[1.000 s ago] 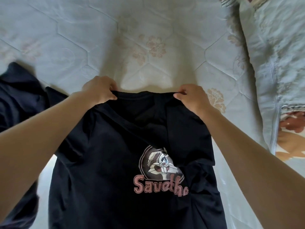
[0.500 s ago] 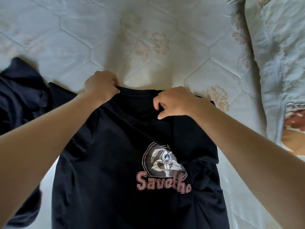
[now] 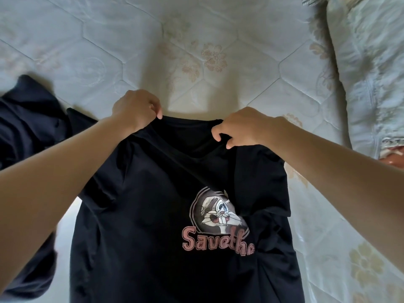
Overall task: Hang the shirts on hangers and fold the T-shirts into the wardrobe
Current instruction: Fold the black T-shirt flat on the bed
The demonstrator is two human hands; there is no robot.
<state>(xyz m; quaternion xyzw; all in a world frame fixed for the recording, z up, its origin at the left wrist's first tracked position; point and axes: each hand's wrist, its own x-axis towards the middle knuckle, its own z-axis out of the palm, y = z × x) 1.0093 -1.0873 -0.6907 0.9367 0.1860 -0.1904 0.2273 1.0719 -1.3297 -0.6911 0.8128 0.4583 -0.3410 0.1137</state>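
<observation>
Two hands | left (image 3: 135,110), right (image 3: 240,127) | pinching T-shirt (image 3: 153,215) collar

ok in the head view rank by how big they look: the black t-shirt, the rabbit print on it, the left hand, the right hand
1. black T-shirt
2. rabbit print with its lettering
3. left hand and right hand: they look about alike, so no ranking between them. Both pinch the collar.

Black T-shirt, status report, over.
Left hand and right hand pinch the collar. Black T-shirt print-up on mattress. Dark garment bunched left.
</observation>
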